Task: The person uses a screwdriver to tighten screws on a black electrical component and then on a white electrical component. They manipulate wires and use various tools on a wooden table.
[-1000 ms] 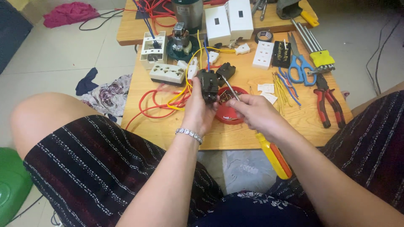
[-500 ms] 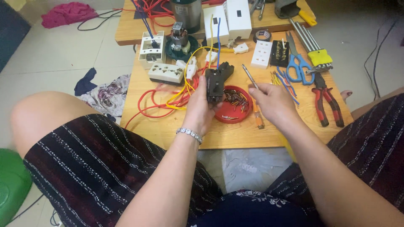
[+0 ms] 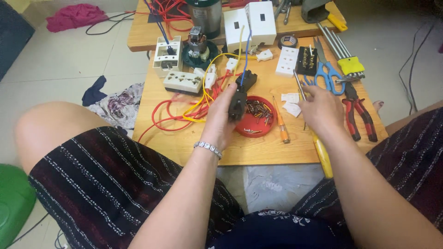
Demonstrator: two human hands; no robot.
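The left hand [image 3: 220,117] grips a black plastic socket [image 3: 239,99] with closed fingers above the round red dish [image 3: 254,124] of small screws, while the right hand [image 3: 320,108], fingers loosely curled, holds a thin metal screwdriver [image 3: 300,86] near blue scissors [image 3: 326,74].

The left hand [image 3: 220,121] hides the lower part of the black socket piece [image 3: 238,100]. The right hand [image 3: 323,109] covers the middle of a yellow-handled screwdriver [image 3: 323,157]. The small bits in the red dish [image 3: 254,125] are too tiny to tell. The top edge cuts off the metal can [image 3: 204,16].
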